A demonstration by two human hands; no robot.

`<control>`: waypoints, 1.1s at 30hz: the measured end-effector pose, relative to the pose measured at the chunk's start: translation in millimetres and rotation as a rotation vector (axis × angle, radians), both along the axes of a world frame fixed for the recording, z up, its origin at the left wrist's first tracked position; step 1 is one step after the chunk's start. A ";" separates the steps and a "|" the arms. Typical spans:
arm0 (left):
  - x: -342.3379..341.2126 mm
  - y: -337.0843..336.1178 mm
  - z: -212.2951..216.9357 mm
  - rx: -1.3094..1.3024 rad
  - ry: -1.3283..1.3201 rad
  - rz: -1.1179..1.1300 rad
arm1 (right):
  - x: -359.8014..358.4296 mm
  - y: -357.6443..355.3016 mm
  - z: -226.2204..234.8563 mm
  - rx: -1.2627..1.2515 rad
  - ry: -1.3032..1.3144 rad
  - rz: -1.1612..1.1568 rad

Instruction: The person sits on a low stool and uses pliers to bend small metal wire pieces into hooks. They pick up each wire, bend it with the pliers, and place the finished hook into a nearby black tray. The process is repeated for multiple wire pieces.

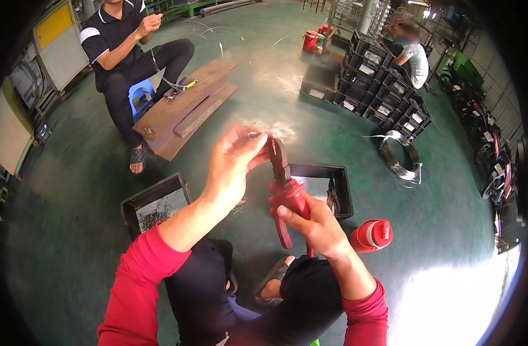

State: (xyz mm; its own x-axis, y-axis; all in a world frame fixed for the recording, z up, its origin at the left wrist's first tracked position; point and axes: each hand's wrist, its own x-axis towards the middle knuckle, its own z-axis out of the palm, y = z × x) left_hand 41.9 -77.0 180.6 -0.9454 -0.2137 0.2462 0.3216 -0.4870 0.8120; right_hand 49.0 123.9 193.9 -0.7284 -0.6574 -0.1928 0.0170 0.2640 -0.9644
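In front of me my right hand [319,225] is wrapped round the handles of a pair of pliers [290,202] with red grips and dark metal jaws pointing up and away. The handles stand apart. My left hand [235,153] pinches a small piece of wire [253,134] between thumb and fingers, right beside the jaws; its far end is blurred, and I cannot tell whether the jaws grip it. Below my left forearm sits a black crate [186,187] holding many small wire pieces. Behind the pliers is another black crate [346,190] with a second tool in it.
A red jug [372,235] stands right of my right hand. Beyond lie a wire coil [411,170] and stacked black crates [365,81], with a person [415,60] behind them. Another person [117,46] sits far left on a blue stool [140,95] by a rusty steel beam [189,106].
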 end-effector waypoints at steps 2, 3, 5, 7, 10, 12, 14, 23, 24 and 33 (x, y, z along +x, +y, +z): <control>-0.5 2.1 -0.9 0.006 0.043 -0.006 | 0.4 1.0 0.3 -0.030 -0.005 0.007; -0.2 3.0 -1.1 0.008 0.051 -0.003 | 0.9 1.1 0.4 -0.028 -0.021 0.006; 0.1 4.7 -1.2 0.035 0.057 0.022 | 1.6 1.8 0.8 -0.048 0.002 0.021; 1.7 5.0 -0.2 0.046 0.056 0.027 | 2.6 2.2 1.3 -0.063 0.008 0.025; 4.0 4.3 2.6 0.065 0.054 -0.021 | 3.8 3.5 3.0 -0.071 0.020 0.012; 6.0 3.8 4.7 0.107 0.043 -0.078 | 4.9 3.8 4.4 -0.029 0.023 -0.002; 7.9 4.5 6.6 0.151 -0.005 -0.097 | 6.5 4.0 6.0 -0.042 0.013 -0.014; 12.7 8.7 12.8 0.202 -0.056 -0.169 | 8.9 3.7 12.0 0.016 0.051 -0.059; 12.8 9.1 12.8 0.199 -0.049 -0.173 | 9.1 3.7 12.1 0.029 0.056 -0.071; 13.2 12.4 9.6 0.250 -0.055 -0.139 | 10.8 3.4 8.8 0.028 0.088 -0.091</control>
State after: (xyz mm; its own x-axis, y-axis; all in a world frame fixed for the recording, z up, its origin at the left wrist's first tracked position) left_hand 55.1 -64.6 190.1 -0.9803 -0.1286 0.1496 0.1963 -0.7104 0.6758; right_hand 59.8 127.3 202.8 -0.7997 -0.5833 -0.1424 -0.0426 0.2917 -0.9556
